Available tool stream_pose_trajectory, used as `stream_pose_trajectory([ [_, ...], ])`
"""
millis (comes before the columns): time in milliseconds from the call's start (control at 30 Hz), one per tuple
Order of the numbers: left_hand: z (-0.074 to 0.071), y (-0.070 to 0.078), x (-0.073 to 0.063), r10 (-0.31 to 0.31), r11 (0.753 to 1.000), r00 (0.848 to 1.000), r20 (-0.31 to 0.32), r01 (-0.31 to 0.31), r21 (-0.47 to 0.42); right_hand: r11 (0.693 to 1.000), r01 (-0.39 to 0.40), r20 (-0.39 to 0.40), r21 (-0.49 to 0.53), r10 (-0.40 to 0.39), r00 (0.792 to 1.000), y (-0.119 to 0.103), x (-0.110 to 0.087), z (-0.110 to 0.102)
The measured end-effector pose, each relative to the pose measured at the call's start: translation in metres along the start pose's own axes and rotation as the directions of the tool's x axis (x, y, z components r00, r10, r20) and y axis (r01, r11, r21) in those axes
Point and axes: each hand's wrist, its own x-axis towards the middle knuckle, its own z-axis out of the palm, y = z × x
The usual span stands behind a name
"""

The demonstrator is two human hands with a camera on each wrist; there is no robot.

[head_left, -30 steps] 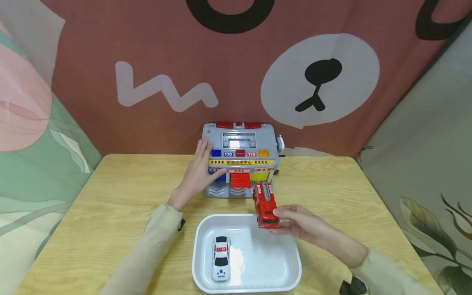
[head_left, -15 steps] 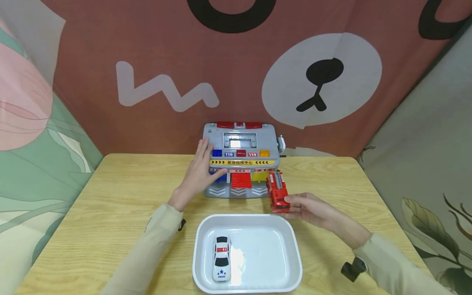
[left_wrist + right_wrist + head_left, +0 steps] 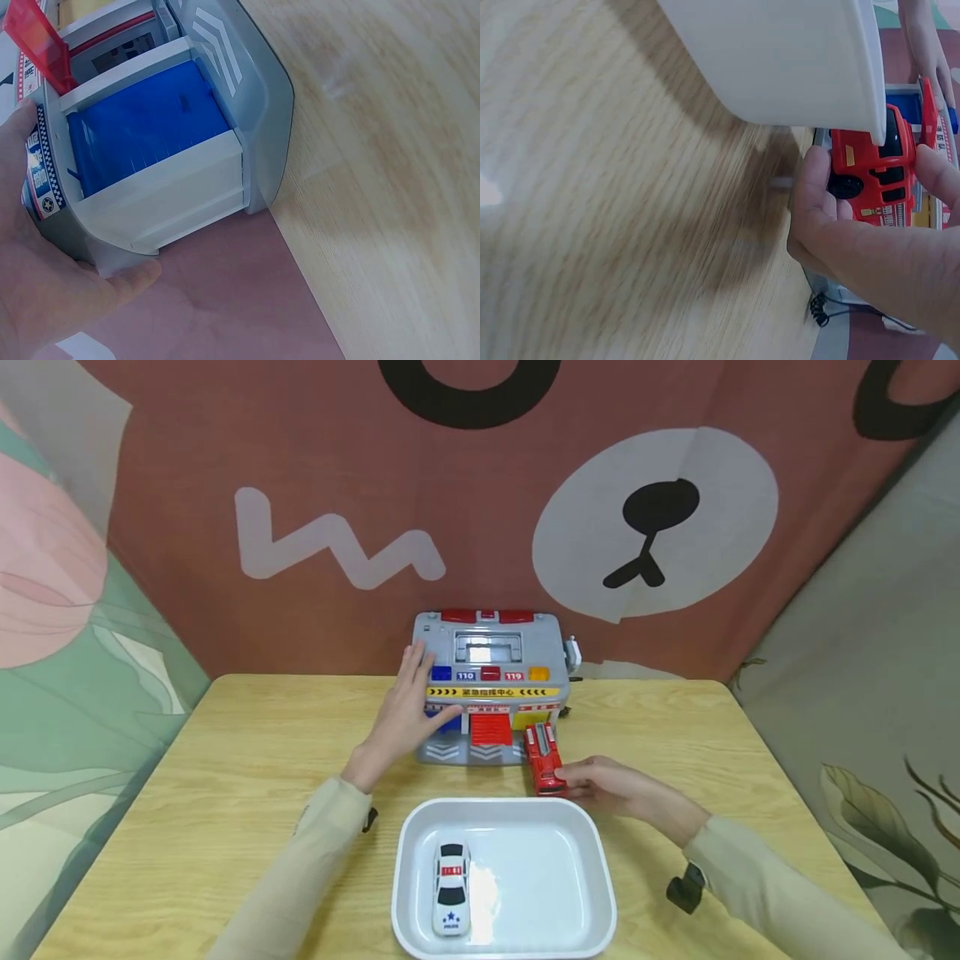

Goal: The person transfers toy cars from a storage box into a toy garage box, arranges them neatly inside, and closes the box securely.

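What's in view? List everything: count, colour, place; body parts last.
table: 1, pale wood, foreground
toy station: 1, mostly grey, table's back
doors: 3, red, blue, yellow, toy station's front
toy fire truck: 1, red, held before toy station's right side
tray: 1, white, table's front
police car: 1, white, tray's left half
coiled cord: 1, black, right of toy station
backdrop: 1, mainly reddish brown, behind table
side cloths: 2, one green and pink, one grey, flanking table
wrist devices: 2, black, one at each wrist
sleeves: 2, beige, forearms
left hand: 1, bare, against toy station's left side
right hand: 1, bare, gripping toy fire truck
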Motion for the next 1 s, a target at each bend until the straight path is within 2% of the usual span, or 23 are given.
stream_pose_trajectory([
  [300,0.0,0.0,0.001,0.018,1.0,1.0,-0.001,-0.018,-0.007,0.998,-0.022,0.053,-0.055,0.025,0.998,-0.008,0.016,0.007],
  [533,-0.002,-0.001,0.0,0.012,1.0,1.0,-0.009,-0.012,-0.011,0.997,-0.073,0.107,-0.024,0.075,0.991,-0.014,0.027,0.018],
  [733,-0.001,-0.001,0.0,0.014,1.0,1.0,-0.011,-0.014,-0.01,0.992,-0.122,0.118,-0.019,0.124,0.985,-0.022,0.036,0.026],
  [900,-0.002,-0.002,-0.001,0.016,1.0,1.0,-0.023,-0.016,0.003,0.981,-0.196,0.107,-0.007,0.196,0.975,-0.03,0.046,0.033],
  [1000,-0.002,-0.001,-0.001,0.018,1.0,1.0,-0.021,-0.018,-0.006,0.975,-0.219,0.094,0.026,0.216,0.972,-0.034,0.051,0.035],
])
